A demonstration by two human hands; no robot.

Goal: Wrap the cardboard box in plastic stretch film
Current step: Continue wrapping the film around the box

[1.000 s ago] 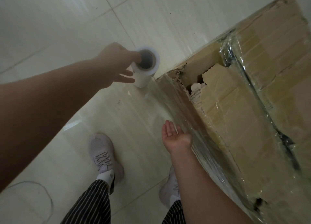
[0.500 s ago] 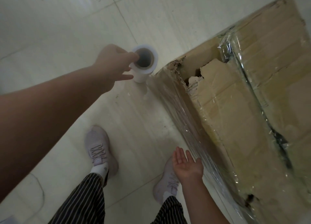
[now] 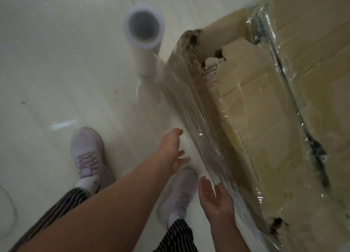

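A large cardboard box [image 3: 269, 108] with a torn top corner fills the right side, its near face covered in clear stretch film [image 3: 191, 104]. The white film roll [image 3: 144, 36] stands upright on the floor by the box's far corner, with film running from it to the box. My left hand [image 3: 173, 151] hangs open over the floor, apart from the roll, fingers spread. Lower down, my right hand [image 3: 214, 198] is open, palm up, its edge against the film on the box's near side.
Pale glossy floor tiles [image 3: 56, 72] spread to the left. My two feet in light sneakers [image 3: 87, 155] stand close to the box, with striped trouser legs below. A thin cable [image 3: 9, 208] curves at the left edge.
My left hand has let go of the roll's top and dropped back toward me. The roll now stands alone on the floor. My right hand has slid lower along the filmed side.
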